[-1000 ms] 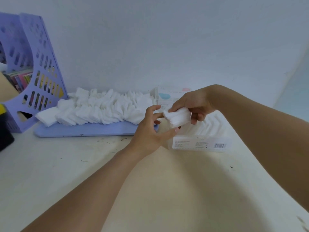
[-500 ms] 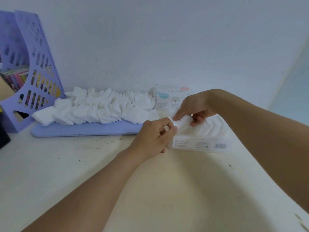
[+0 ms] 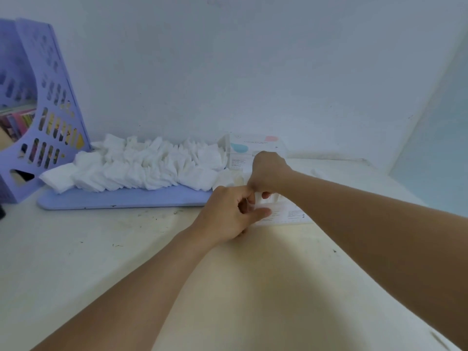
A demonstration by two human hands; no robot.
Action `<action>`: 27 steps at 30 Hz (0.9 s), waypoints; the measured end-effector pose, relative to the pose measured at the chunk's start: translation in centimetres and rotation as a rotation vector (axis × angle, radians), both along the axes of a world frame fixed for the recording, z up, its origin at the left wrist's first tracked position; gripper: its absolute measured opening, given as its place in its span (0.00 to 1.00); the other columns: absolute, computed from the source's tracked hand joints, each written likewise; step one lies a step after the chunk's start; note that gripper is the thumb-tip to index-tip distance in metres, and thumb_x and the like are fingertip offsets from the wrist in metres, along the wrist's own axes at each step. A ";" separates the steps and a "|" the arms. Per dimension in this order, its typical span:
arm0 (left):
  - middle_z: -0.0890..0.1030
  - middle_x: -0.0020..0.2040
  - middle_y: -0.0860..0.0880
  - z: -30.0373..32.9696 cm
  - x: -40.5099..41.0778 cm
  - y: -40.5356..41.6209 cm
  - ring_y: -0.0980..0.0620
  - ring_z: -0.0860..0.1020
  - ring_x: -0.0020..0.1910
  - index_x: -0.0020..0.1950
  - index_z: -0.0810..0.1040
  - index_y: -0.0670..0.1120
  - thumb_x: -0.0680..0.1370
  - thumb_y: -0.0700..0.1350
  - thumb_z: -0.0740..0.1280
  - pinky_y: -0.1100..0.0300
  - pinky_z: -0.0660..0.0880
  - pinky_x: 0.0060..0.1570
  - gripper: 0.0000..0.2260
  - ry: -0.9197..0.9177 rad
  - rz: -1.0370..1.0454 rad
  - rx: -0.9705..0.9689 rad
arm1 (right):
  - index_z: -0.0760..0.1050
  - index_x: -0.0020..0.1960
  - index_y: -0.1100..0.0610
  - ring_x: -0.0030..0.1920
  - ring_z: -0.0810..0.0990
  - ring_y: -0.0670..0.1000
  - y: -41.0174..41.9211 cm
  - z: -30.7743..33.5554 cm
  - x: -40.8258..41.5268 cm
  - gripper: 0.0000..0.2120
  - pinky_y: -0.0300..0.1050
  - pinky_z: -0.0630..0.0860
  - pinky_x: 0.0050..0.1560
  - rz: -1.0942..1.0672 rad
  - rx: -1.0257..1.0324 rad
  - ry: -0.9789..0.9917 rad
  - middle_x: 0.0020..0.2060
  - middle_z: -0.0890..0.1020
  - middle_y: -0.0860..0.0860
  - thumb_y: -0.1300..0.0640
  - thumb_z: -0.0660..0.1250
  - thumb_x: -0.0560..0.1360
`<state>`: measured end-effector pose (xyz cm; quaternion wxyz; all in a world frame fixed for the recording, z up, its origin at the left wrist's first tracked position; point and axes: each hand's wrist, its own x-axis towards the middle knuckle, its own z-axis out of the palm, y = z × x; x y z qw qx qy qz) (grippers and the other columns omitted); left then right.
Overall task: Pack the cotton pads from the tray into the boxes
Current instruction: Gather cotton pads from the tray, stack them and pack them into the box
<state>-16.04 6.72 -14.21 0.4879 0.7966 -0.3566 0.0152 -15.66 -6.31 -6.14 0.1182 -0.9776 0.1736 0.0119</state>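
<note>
A heap of white cotton pads lies along a flat lavender tray by the wall. Just right of the tray, a clear box with a printed label lies on the table, with pads in it. My right hand reaches down into the box from above, its curled fingers pinching a small stack of pads at the left end. My left hand grips that left end of the box, thumb lying along the front wall. My hands and right forearm hide much of the box.
A second box with blue and pink marks stands against the wall behind my right hand. A purple perforated file rack with colourful books stands at the far left. The cream table top is scuffed, and a wall rises on the right.
My right hand has lowered the stack of pads from above the box down into its left end. My left hand has closed on the box's end. The view has shifted slightly.
</note>
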 end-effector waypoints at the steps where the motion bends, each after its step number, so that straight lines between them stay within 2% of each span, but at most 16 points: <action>1: 0.81 0.32 0.44 0.0 0.0 0.0 0.44 0.81 0.26 0.38 0.75 0.47 0.72 0.50 0.78 0.47 0.81 0.30 0.14 0.014 0.001 -0.006 | 0.72 0.31 0.57 0.18 0.75 0.45 0.0 0.3 -0.2 0.13 0.33 0.70 0.21 -0.033 0.065 0.016 0.19 0.77 0.49 0.64 0.75 0.67; 3: 0.81 0.33 0.41 0.0 0.0 0.0 0.46 0.81 0.25 0.40 0.75 0.43 0.72 0.48 0.78 0.50 0.81 0.28 0.14 0.058 -0.009 -0.034 | 0.71 0.29 0.58 0.15 0.72 0.44 0.1 0.8 -1.0 0.14 0.29 0.64 0.18 -0.089 0.197 0.018 0.19 0.77 0.51 0.64 0.75 0.67; 6: 0.80 0.33 0.40 0.0 0.0 0.0 0.49 0.79 0.24 0.39 0.75 0.44 0.73 0.46 0.78 0.54 0.80 0.27 0.14 0.087 -0.013 -0.067 | 0.71 0.31 0.59 0.14 0.71 0.45 0.1 0.6 -1.5 0.13 0.29 0.62 0.17 -0.170 0.370 -0.087 0.18 0.76 0.51 0.65 0.74 0.69; 8: 0.78 0.30 0.43 0.1 0.0 0.0 0.49 0.79 0.24 0.38 0.74 0.45 0.73 0.46 0.78 0.54 0.80 0.27 0.14 0.092 -0.021 -0.075 | 0.71 0.41 0.60 0.19 0.74 0.44 0.2 -0.4 -1.2 0.11 0.32 0.63 0.16 -0.190 0.366 -0.238 0.25 0.77 0.51 0.65 0.74 0.69; 9: 0.77 0.29 0.45 0.1 0.0 0.0 0.50 0.79 0.24 0.37 0.73 0.47 0.73 0.46 0.78 0.55 0.79 0.26 0.14 0.095 -0.029 -0.079 | 0.69 0.47 0.61 0.21 0.74 0.44 0.2 -0.9 -1.0 0.14 0.34 0.63 0.16 -0.191 0.342 -0.304 0.30 0.76 0.50 0.65 0.75 0.69; 10: 0.77 0.29 0.46 0.1 0.0 0.0 0.50 0.78 0.23 0.36 0.73 0.48 0.73 0.46 0.78 0.57 0.79 0.26 0.15 0.095 -0.036 -0.082 | 0.68 0.48 0.60 0.21 0.73 0.44 0.3 -1.0 -1.0 0.16 0.34 0.63 0.15 -0.183 0.322 -0.330 0.32 0.74 0.50 0.65 0.75 0.69; 12: 0.76 0.28 0.48 0.1 0.0 0.0 0.51 0.78 0.23 0.36 0.72 0.48 0.73 0.46 0.78 0.57 0.78 0.26 0.15 0.085 -0.039 -0.077 | 0.68 0.41 0.59 0.18 0.71 0.44 0.3 -0.6 -0.8 0.13 0.33 0.62 0.16 -0.152 0.293 -0.274 0.26 0.72 0.49 0.64 0.74 0.70; 13: 0.76 0.28 0.50 0.0 0.1 0.1 0.50 0.78 0.24 0.36 0.73 0.49 0.73 0.46 0.78 0.57 0.79 0.26 0.15 0.084 -0.038 -0.071 | 0.68 0.38 0.58 0.21 0.73 0.46 0.2 -0.3 -0.7 0.13 0.35 0.65 0.21 -0.143 0.294 -0.214 0.25 0.72 0.49 0.62 0.73 0.71; 15: 0.76 0.27 0.53 -0.2 0.3 0.1 0.50 0.78 0.25 0.36 0.74 0.50 0.72 0.48 0.79 0.54 0.79 0.27 0.14 0.075 -0.034 -0.062 | 0.72 0.41 0.60 0.30 0.79 0.53 0.0 0.5 -1.0 0.09 0.39 0.71 0.31 -0.121 0.350 -0.101 0.27 0.76 0.52 0.61 0.72 0.72; 17: 0.77 0.28 0.50 -0.4 0.4 0.1 0.52 0.75 0.25 0.36 0.73 0.51 0.72 0.51 0.79 0.51 0.78 0.29 0.15 0.027 -0.031 -0.034 | 0.73 0.43 0.60 0.31 0.85 0.55 -0.4 1.1 -1.5 0.06 0.40 0.76 0.32 -0.060 0.342 -0.054 0.27 0.81 0.53 0.60 0.70 0.74; 18: 0.77 0.29 0.48 -0.5 0.4 0.1 0.53 0.74 0.25 0.36 0.72 0.52 0.72 0.52 0.78 0.51 0.77 0.30 0.15 0.004 -0.034 -0.022 | 0.74 0.43 0.60 0.29 0.85 0.53 -0.6 1.3 -1.9 0.06 0.41 0.79 0.32 -0.004 0.265 -0.083 0.29 0.83 0.54 0.60 0.69 0.75; 20: 0.77 0.30 0.48 -0.5 0.5 0.1 0.56 0.72 0.26 0.36 0.72 0.54 0.72 0.53 0.78 0.55 0.75 0.31 0.15 -0.030 -0.037 -0.005 | 0.78 0.48 0.57 0.30 0.83 0.50 -0.7 1.3 -2.4 0.04 0.44 0.81 0.38 0.120 0.042 -0.287 0.40 0.84 0.51 0.57 0.70 0.75; 22: 0.76 0.30 0.50 -0.5 0.5 0.2 0.58 0.71 0.26 0.38 0.72 0.55 0.72 0.53 0.78 0.60 0.73 0.31 0.14 -0.042 -0.036 0.007 | 0.79 0.49 0.52 0.40 0.80 0.48 -0.6 1.3 -2.7 0.04 0.42 0.74 0.44 0.238 -0.112 -0.371 0.45 0.78 0.46 0.56 0.71 0.75; 24: 0.77 0.31 0.48 -0.6 0.5 0.2 0.57 0.71 0.26 0.39 0.73 0.54 0.72 0.53 0.78 0.58 0.73 0.32 0.13 -0.017 -0.034 -0.004 | 0.79 0.46 0.52 0.45 0.79 0.50 -0.7 0.7 -2.6 0.03 0.39 0.71 0.41 0.300 -0.074 -0.217 0.41 0.77 0.46 0.60 0.70 0.75; 25: 0.77 0.32 0.47 -0.6 0.6 0.2 0.56 0.72 0.26 0.40 0.74 0.53 0.72 0.52 0.78 0.56 0.74 0.32 0.13 0.001 -0.045 -0.009 | 0.79 0.45 0.54 0.43 0.79 0.50 -1.0 0.2 -2.5 0.04 0.37 0.71 0.38 0.295 0.001 -0.138 0.39 0.77 0.46 0.62 0.70 0.75; 27: 0.77 0.34 0.48 -0.6 0.4 0.3 0.55 0.73 0.28 0.43 0.75 0.53 0.73 0.52 0.77 0.52 0.76 0.32 0.12 0.024 -0.081 0.007 | 0.80 0.45 0.56 0.39 0.81 0.51 -1.7 -0.4 -2.1 0.02 0.34 0.72 0.34 0.274 0.106 -0.106 0.38 0.79 0.48 0.62 0.71 0.75</action>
